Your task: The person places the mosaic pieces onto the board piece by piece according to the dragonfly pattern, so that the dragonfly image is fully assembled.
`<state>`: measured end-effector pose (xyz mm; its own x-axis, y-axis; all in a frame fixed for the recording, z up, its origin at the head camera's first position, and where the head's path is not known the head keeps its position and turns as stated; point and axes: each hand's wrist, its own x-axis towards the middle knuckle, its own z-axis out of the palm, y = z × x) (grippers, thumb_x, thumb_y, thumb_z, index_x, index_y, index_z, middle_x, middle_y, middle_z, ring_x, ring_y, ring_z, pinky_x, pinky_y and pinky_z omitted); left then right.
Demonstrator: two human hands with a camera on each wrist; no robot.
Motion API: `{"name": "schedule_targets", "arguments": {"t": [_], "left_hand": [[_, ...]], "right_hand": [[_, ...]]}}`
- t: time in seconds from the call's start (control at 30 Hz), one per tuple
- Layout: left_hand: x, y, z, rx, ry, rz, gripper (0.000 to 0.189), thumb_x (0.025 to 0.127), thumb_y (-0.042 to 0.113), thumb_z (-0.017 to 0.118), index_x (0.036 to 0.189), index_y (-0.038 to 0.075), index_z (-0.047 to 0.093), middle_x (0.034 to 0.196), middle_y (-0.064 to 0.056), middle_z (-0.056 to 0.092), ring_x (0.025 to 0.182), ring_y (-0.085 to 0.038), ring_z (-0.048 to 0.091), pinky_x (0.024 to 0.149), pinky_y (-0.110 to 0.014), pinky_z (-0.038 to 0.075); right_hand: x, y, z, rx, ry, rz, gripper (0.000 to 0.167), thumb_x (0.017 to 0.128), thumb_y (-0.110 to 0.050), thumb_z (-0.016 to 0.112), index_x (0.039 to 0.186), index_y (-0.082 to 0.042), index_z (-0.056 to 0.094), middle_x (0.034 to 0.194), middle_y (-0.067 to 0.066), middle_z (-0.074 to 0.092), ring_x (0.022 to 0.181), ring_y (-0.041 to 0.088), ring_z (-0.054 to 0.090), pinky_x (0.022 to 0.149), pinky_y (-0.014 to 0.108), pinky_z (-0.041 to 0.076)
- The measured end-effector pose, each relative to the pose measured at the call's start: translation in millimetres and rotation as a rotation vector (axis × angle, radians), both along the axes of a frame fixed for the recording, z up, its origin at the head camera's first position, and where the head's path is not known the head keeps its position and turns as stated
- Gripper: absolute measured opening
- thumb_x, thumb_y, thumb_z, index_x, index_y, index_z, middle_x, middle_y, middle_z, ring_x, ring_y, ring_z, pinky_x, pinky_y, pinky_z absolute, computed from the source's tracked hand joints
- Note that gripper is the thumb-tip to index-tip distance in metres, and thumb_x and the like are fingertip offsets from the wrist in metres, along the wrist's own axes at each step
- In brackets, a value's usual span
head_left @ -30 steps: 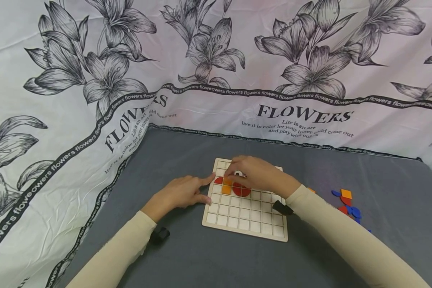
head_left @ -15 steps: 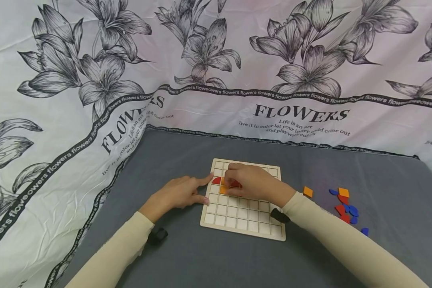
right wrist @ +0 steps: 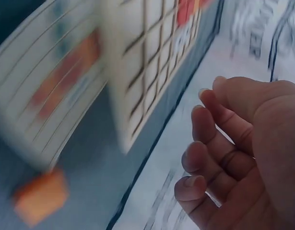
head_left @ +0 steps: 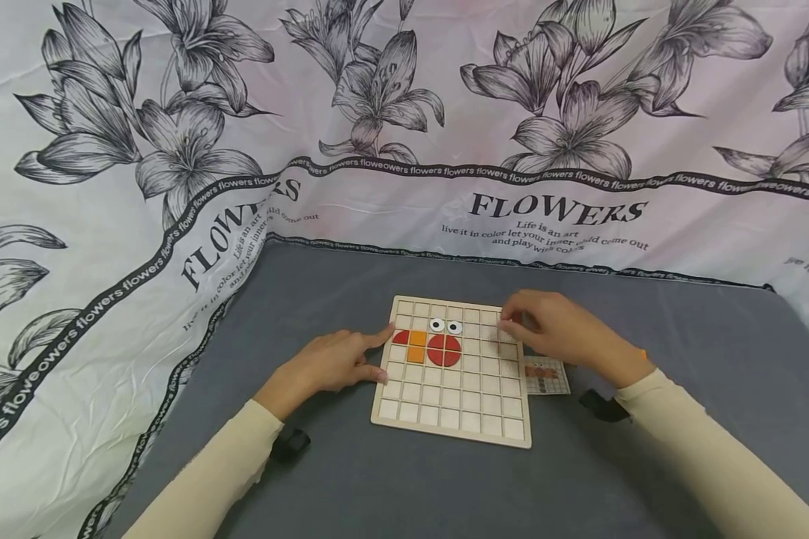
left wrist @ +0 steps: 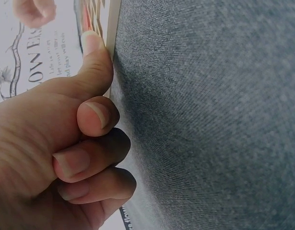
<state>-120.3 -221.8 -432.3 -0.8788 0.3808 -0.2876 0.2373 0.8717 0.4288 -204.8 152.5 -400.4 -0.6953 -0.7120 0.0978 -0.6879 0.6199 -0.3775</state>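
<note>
A wooden grid board [head_left: 458,400] lies on the grey table. Set in its cells are a red quarter-round piece [head_left: 401,337], two orange squares [head_left: 416,355], a red disc made of quarter pieces [head_left: 443,350] and two round eye pieces [head_left: 437,325]. My left hand [head_left: 330,363] touches the board's left edge with thumb and forefinger spread apart; its other fingers curl beneath, as the left wrist view shows. Over the board's upper right edge is my right hand [head_left: 546,323], fingers loosely bent, holding nothing in the right wrist view.
A printed picture card [head_left: 546,376] lies beside the board's right edge, partly covered by the right hand. An orange block [right wrist: 41,196] lies beyond the card. Behind the grey table [head_left: 323,479] hangs a white flower-print cloth [head_left: 377,202].
My right hand has left the coloured pieces and moved right to the board's far edge, uncovering the red disc and both eyes. Its arm now hides the loose pieces. The left hand stays in place.
</note>
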Motion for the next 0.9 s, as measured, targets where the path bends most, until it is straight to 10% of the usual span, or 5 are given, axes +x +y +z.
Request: {"name": "schedule_targets", "arguments": {"t": [0.6, 0.9], "left_hand": [[1.2, 1.1, 1.1, -0.012, 0.003, -0.001, 0.089, 0.095, 0.052, 0.075, 0.168, 0.032, 0.029, 0.056, 0.005, 0.052, 0.049, -0.011, 0.042, 0.052, -0.031, 0.035], [0.5, 0.8, 1.1, -0.008, 0.012, -0.01, 0.089, 0.095, 0.052, 0.075, 0.168, 0.031, 0.03, 0.057, 0.006, 0.053, 0.05, -0.011, 0.043, 0.053, -0.031, 0.035]], "right_hand": [[13.3, 116, 4.7, 0.15, -0.04, -0.259, 0.015, 0.105, -0.028, 0.071, 0.109, -0.014, 0.077, 0.089, -0.009, 0.07, 0.077, 0.007, 0.061, 0.069, 0.036, 0.053], [23.0, 166, -1.0, 0.204, 0.022, -0.206, 0.014, 0.095, -0.009, 0.08, 0.106, -0.018, 0.079, 0.097, -0.012, 0.068, 0.082, 0.006, 0.061, 0.068, 0.032, 0.054]]}}
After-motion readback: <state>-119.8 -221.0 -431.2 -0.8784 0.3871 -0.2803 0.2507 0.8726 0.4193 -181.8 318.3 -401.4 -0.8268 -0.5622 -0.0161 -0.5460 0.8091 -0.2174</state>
